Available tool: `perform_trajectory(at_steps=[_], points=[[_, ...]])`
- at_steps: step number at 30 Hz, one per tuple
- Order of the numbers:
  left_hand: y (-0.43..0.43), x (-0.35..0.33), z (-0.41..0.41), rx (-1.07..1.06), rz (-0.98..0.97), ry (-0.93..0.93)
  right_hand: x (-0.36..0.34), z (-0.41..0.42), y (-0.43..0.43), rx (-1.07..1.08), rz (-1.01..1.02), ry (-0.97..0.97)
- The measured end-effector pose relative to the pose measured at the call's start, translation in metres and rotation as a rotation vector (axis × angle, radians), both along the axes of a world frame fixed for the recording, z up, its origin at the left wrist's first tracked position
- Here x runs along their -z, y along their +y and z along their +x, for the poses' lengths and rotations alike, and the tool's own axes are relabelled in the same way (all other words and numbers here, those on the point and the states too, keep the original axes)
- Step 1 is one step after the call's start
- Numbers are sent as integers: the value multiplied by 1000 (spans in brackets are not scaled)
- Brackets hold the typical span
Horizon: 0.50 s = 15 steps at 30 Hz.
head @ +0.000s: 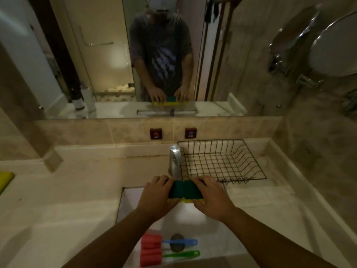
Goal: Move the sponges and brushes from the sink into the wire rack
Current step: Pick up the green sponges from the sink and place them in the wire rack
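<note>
Two hands hold one stack of sponges [185,191] over the far edge of the sink [216,242], just in front of the tap [174,161]. Left hand [157,192] and right hand [211,193] press in from either end, fingers curled over the dark green scouring face, yellow foam showing along the underside. How many sponges make the stack I cannot tell; a crease in the green suggests two side by side.

Step in hand, as I judge it: carrying the first load from sink toward the wire rack [222,161]. Rack sits on the table at the far right corner, behind and to the right of the sink, beside the tap. Nothing lies in it.

Next move calls for lifting the stack past the tap and clear of the rack's near rim, shifting right, then letting go together so the stack drops flat. The tap stands close to the rack's left wall; clipping it is the likely snag.

Remaining in the sink, near edge: a pink ribbed sponge [151,249], a blue-handled brush [180,242] and a green-handled brush [182,254], lying by the drain [177,237].

Hard to read:
- Light is dim, detail soft.
- Brush heads sit against or under the pink sponge, not clearly visible.
- Fingertips on the far side of the stack are hidden.
- A yellow-green item [5,180] at the table's left edge is cut off; possibly another sponge.
- Sink's near wall runs out of view.
</note>
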<state>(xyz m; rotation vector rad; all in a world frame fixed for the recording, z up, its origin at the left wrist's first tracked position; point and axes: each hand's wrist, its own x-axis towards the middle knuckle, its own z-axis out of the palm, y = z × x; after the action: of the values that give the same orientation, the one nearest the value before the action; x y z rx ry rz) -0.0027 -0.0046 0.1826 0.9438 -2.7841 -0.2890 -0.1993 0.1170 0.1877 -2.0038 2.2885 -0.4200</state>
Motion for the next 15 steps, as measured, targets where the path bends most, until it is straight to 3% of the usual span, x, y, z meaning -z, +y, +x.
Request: perform_trajectory(at_steps=[7, 15], points=[[-4, -45, -25, 48, -92, 29, -33, -11, 5, 97, -71, -12], [3, -45, -42, 25, -101, 54, -44, -32, 7, 85, -93, -29]])
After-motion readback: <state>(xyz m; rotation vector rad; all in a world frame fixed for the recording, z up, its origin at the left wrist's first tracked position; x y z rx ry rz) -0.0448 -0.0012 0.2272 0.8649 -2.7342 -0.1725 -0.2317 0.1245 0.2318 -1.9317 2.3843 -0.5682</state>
